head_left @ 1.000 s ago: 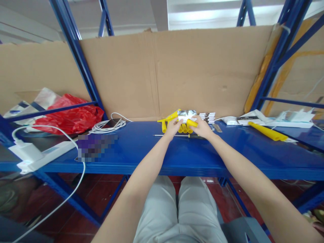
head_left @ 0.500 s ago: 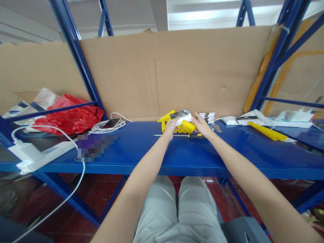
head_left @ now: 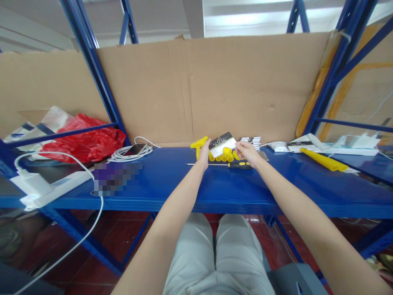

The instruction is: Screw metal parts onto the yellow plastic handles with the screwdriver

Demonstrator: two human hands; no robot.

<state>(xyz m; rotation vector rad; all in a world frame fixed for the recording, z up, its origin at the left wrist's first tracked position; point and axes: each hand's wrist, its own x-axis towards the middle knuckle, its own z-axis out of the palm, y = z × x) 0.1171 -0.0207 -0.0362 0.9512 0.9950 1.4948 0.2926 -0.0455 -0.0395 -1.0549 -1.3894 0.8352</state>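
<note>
A small flat box or packet (head_left: 221,143), black at the top and white below with printed text, is held tilted between my two hands. My left hand (head_left: 204,152) is closed on its left edge. My right hand (head_left: 246,150) pinches at its lower right corner. Just under the packet lie several yellow tubes (head_left: 226,155) side by side. A yellow tool-like part (head_left: 199,143) sits beside my left hand. In front of the tubes a screwdriver (head_left: 239,165) with a black and yellow handle lies flat on the blue shelf (head_left: 172,180).
Behind my right hand is a stack of small white packets (head_left: 254,141). Farther right lie long yellow tubes (head_left: 324,159) and a white pouch (head_left: 279,146). At left are a coiled white cable (head_left: 132,155), a red plastic bag (head_left: 89,135) and a power strip (head_left: 58,189). Cardboard (head_left: 233,86) stands behind.
The packet has turned, and its printed face shows more fully. My right hand has gone from spread fingers to a pinch at its corner. My left hand has shifted slightly left.
</note>
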